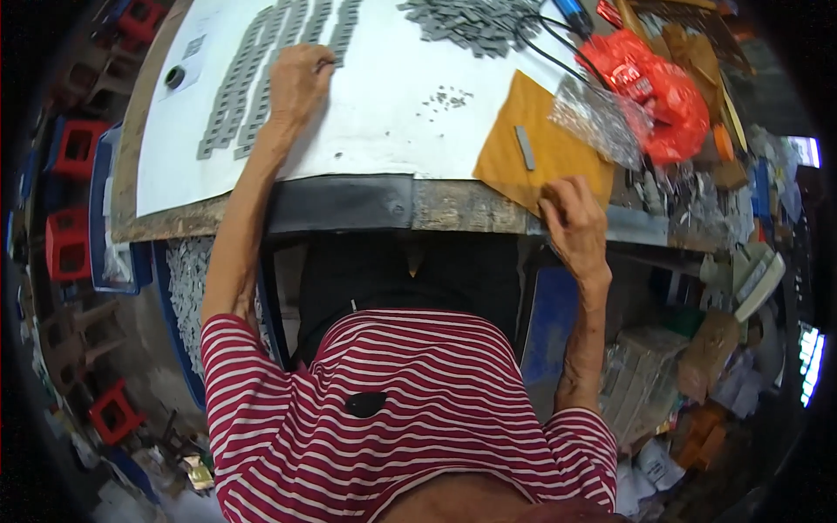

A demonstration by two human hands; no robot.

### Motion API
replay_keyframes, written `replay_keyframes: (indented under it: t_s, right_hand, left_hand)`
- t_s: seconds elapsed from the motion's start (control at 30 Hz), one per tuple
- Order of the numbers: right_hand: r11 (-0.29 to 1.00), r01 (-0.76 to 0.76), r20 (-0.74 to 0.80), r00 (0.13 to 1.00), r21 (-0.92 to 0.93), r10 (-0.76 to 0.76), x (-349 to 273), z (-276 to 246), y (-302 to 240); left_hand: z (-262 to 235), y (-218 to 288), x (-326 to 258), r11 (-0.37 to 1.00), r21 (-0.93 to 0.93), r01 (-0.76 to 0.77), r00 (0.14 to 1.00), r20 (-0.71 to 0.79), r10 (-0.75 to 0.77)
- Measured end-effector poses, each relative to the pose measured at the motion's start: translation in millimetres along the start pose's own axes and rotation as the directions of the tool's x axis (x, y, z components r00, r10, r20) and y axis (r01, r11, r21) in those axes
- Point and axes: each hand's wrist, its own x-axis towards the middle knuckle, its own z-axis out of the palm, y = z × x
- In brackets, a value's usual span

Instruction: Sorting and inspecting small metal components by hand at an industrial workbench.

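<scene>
Several grey rows (233,94), left hand (299,83) at them, right hand (575,222) at cloth (504,135); both grips curled, contents unclear — low left drag could skew rows!

The strips (225,109) are grey, the cloth (504,146) mustard-yellow.

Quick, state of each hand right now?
Left hand: fingers curled at the grey rows; can't tell if holding.
Right hand: fingers curled at the orange cloth; grip can't be told.
</scene>
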Motion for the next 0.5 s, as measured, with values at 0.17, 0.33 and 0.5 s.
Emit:
replay_keyframes:
  t_s: [0.17, 0.33, 0.5]
  right_hand:
    - [0.998, 0.056, -0.051, 0.997, -0.006, -0.056, 2.5, 13.4, 2.1]
    - [0.998, 0.06, -0.12, 0.991, -0.001, -0.059, 9.7, 28.5, 6.2]
    - [0.998, 0.051, -0.154, 0.987, -0.022, -0.054, 14.8, 32.8, 2.8]
  left_hand:
    - [-10.2, 20.1, -1.0, 0.999, 0.007, -0.051, 0.999, -0.015, 0.051]
    - [-14.7, 59.3, -0.7, 0.987, -0.125, -0.1, 0.995, 0.013, 0.102]
    - [-6.7, 124.9, -16.4, 0.922, -0.386, -0.036, 0.959, 0.248, 0.141]
